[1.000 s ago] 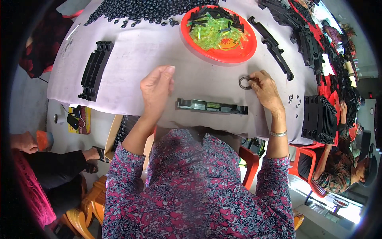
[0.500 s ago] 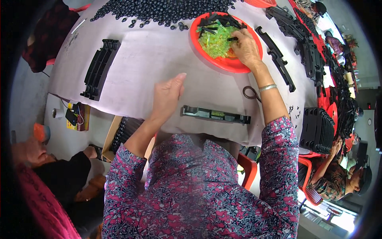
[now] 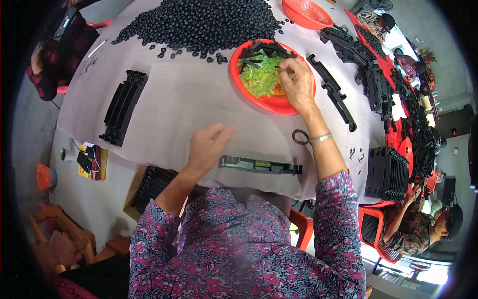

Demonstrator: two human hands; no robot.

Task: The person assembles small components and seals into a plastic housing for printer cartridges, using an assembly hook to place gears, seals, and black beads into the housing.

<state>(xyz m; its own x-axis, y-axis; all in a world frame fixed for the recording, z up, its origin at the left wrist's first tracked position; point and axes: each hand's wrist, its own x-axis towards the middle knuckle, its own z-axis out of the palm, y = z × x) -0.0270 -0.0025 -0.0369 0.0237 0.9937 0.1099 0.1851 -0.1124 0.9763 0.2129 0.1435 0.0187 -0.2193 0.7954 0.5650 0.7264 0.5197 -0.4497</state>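
Note:
My right hand [image 3: 298, 87] is over a red plate [image 3: 279, 107], its thumb and fingers pinched together at the edge of a heap of small translucent green pieces [image 3: 259, 82]. Whatever sits between those fingertips is too small or hidden to make out. Black strip-like pieces [image 3: 266, 48] lie along the far side of the plate. Above the cloth, my left hand [image 3: 205, 149] is closed with fingers curled in, and its palm is hidden. Just right of it, near the table's front edge, lies a long black plastic holder [image 3: 261, 165] with a bit of green inside.
Many black beads [image 3: 204, 25] are heaped at the back. Another black holder [image 3: 124, 107] lies left, and one [image 3: 333, 92] lies right of the plate. A dark ring [image 3: 300, 137] is by my right wrist. Stacked black parts [image 3: 386, 174] and a red basket [image 3: 308, 12] stand farther right.
The view has shifted, so the table sits lower in the picture. A black piece showed between my right fingertips before and no longer shows clearly. My left hand stays closed.

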